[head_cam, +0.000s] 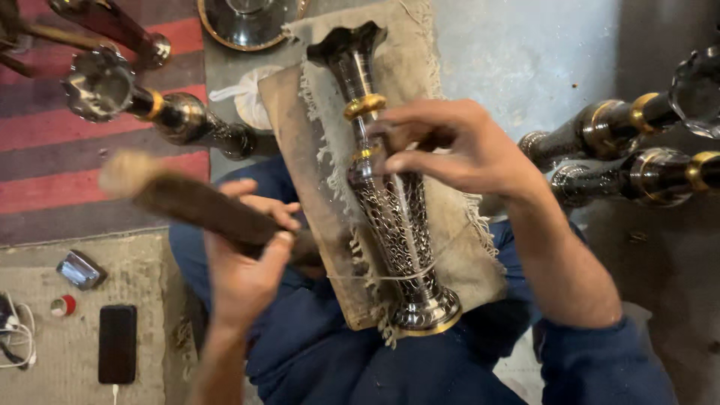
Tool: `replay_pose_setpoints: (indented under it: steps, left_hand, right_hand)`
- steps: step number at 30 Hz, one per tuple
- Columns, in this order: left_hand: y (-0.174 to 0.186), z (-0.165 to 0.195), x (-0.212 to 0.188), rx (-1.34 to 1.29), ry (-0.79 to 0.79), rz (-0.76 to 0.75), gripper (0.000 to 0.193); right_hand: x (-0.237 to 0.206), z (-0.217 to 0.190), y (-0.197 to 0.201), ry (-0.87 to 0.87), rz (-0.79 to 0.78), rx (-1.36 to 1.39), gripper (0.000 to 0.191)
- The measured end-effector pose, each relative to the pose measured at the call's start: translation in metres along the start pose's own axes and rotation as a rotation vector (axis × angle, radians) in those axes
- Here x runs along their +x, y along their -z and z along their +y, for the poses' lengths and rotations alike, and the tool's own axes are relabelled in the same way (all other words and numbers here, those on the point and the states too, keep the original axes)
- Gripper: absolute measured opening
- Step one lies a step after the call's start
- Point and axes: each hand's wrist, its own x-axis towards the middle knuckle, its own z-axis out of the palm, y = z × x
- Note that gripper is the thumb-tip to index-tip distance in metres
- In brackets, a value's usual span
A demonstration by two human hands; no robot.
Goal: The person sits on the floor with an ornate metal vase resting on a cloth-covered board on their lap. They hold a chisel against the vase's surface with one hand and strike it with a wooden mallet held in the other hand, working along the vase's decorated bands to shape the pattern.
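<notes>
Step in hand: engraving or chasing work on a tall metal vase (390, 202), by the look of it; striking tool raised, vase pinned for the blow.
Vase: dark, patterned body with brass-coloured rings, flared mouth far, round foot near; lying lengthwise on a frayed cloth pad (442, 247) over a board (315, 225), propped across the lap in blue clothing.
Right hand (450, 150): reaching in from the right, palm down, arched over the neck of the vase just near of the upper ring; fingers curled closed, pinching something thin against the metal, likely a small punch, too hidden to tell for sure.
Left hand (247, 255): at the left of the board, wrist bent, fingers and thumb wrapped tight round the handle of a wooden mallet (187, 199); mallet head blurred, lifted up and to the left, well apart from the vase.
Next move, as a judgement: calls for a short, aimed blow onto whatever sits under the right fingers, with the vase kept from rolling on the pad.
Left surroundings: striped red rug (45, 150), more vases of the same kind (172, 112), a dark phone (118, 343) and a small metal case (79, 269) on a pale mat.
Right surroundings: several like vases (622, 150) lying on grey floor.
Far edge: round metal plate (247, 22).
</notes>
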Motion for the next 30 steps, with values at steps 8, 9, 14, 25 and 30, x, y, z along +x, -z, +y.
replay_pose_setpoints:
  steps: [8,9,14,25,30]
  left_hand:
    - [-0.015,-0.034,-0.027,-0.173,-0.092,0.032,0.055]
    - [-0.014,-0.031,-0.026,-0.145,-0.048,0.027,0.054]
    - [0.005,-0.013,-0.018,0.036,0.177,0.069,0.051]
    - [0.013,0.003,0.005,0.329,-0.032,0.125,0.060]
    - [0.014,0.025,0.016,0.995,-0.217,-0.039,0.087]
  right_hand:
    - [0.026,-0.010,0.007,0.070,-0.203,-0.174,0.043]
    - [0.027,-0.010,0.008,0.042,-0.203,-0.183,0.043]
    - [0.026,-0.008,0.008,0.041,-0.209,-0.149,0.043]
    - [0.028,-0.003,0.005,0.014,-0.169,-0.137,0.043]
    - [0.030,-0.002,0.006,0.076,-0.172,-0.145,0.043]
